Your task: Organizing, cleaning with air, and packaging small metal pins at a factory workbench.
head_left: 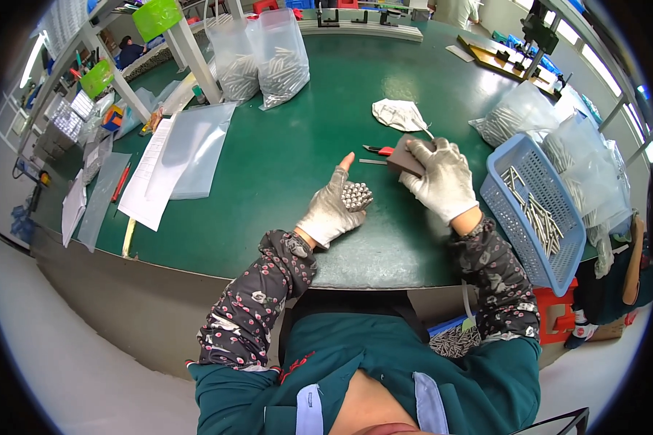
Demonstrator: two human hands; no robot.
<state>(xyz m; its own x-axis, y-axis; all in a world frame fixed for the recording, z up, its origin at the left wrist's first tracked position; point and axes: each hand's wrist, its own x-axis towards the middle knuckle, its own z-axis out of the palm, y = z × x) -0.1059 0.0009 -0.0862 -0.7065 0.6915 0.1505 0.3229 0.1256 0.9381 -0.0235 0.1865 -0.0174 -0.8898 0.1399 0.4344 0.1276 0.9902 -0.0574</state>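
Note:
My left hand (328,212), in a whitish work glove with a bare thumb tip, is closed round a bundle of metal pins (357,196); their round ends face up and to the right. My right hand (442,177), gloved too, grips a brown rectangular block (412,155) a short way to the right of the bundle. A gap separates the block from the pins. Just left of the block, a red-handled knife (379,151) and a thin metal strip (374,162) lie on the green table (268,167). Beyond them lies a crumpled white cloth (400,114).
To the right stands a blue plastic basket (502,190) with long metal pins, beside clear bags (511,116) of pins. More filled bags (283,67) stand at the far left. Papers (146,177), plastic sleeves (199,152) and a red pen (121,181) lie left.

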